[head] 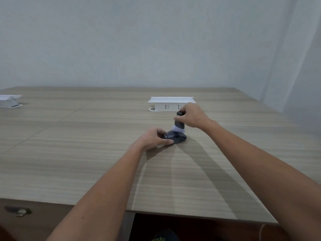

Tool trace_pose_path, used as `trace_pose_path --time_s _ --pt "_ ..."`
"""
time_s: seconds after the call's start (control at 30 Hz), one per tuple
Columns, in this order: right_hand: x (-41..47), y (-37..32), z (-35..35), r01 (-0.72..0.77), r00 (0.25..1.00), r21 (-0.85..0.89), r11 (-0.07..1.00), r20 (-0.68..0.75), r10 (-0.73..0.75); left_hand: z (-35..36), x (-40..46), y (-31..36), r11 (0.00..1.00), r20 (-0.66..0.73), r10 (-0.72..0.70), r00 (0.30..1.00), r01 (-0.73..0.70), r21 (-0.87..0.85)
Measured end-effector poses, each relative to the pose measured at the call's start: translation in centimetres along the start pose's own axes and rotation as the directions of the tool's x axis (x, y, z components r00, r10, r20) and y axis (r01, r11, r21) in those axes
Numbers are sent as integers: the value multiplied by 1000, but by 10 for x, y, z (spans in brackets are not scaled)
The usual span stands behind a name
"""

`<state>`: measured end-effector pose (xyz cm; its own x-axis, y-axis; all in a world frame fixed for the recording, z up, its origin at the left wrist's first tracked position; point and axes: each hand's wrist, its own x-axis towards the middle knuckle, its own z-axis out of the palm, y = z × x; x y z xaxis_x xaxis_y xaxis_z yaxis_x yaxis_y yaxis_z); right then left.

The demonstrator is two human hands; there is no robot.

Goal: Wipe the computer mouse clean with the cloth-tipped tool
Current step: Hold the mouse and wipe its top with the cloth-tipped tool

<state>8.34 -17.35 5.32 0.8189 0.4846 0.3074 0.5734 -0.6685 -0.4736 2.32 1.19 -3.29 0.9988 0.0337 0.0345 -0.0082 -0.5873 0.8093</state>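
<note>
Near edge of wood-grain counter runs across the bottom, both bare forearms reaching in from 6 o'clock toward centre. Left hand rests on the counter, grip closed around the near-left side of the black computer mouse, thumb along its near edge, fingers curled over the far side. Mouse sits flat on the counter just right of centre, nose pointing about 3 o'clock. Directly above it, at 12 o'clock from the mouse, the cloth-tipped tool stands upright: dark cylindrical body, pale cloth tip at the bottom touching the mouse top. Right hand comes in from 4 o'clock, grip closed around the tool's upper body, fingertips pinching near the cap. Farther back at 12 o'clock, white socket box on the counter, partly behind the right hand. Second white box at far 9 o'clock edge. Pale wall behind.
</note>
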Motion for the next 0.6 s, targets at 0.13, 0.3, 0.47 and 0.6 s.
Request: trace_pose_path --time_s 0.13,0.3,0.47,0.6 --pt "-6 4 1 -32 998 26 999 46 31 -1 1 -1 1000 8 4 1000 -4 -7" --pt "-4 3 1 13 999 7 1000 -35 -12 -2 3 -2 1000 14 -11 1000 11 -3" --pt "-5 6 7 -3 1000 -30 1000 -20 2 -3 4 -3 1000 21 -23 1000 23 -3" --pt "-1 -1 5 22 1000 8 1000 -19 -22 -3 3 -3 1000 15 -22 1000 22 -19"
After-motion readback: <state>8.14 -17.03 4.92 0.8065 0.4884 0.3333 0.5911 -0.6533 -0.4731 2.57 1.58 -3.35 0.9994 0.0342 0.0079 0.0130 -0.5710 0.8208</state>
